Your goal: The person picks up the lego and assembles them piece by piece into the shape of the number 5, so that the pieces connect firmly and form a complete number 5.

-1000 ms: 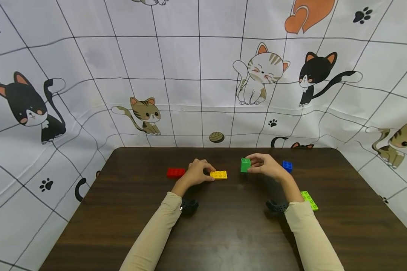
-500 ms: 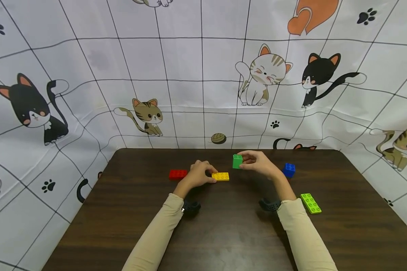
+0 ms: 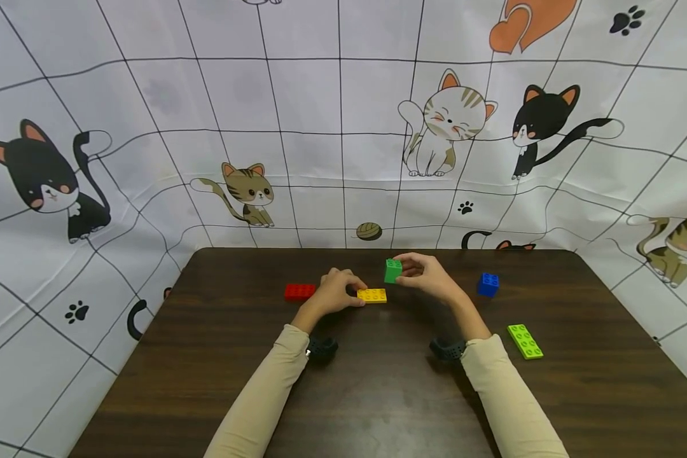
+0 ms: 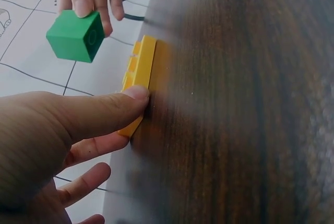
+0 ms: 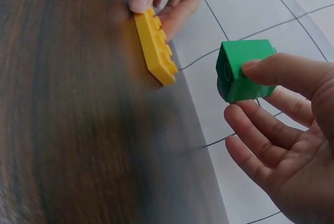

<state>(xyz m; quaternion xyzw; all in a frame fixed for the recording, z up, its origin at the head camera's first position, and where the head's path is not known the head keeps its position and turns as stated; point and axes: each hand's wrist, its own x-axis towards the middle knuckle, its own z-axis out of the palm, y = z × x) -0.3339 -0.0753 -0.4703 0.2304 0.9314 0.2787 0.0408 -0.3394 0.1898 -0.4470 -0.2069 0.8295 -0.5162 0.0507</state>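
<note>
The left hand pinches the left end of a flat yellow toy brick that lies studs up on the table. In the left wrist view its thumb presses the side of the yellow brick. Held between thumb and fingers of the right hand is a taller green toy brick, up off the table, behind and a little right of the yellow one. The right wrist view shows the hollow underside of the green brick, apart from the yellow brick.
A red brick lies just left of the left hand. Right of the right hand sit a blue brick and, nearer, a flat lime brick. The dark wooden table ends at a cat-print cloth.
The right hand has carried the green brick leftward, closer to the yellow one, uncovering the blue and lime bricks. The left hand stays on the yellow brick.
</note>
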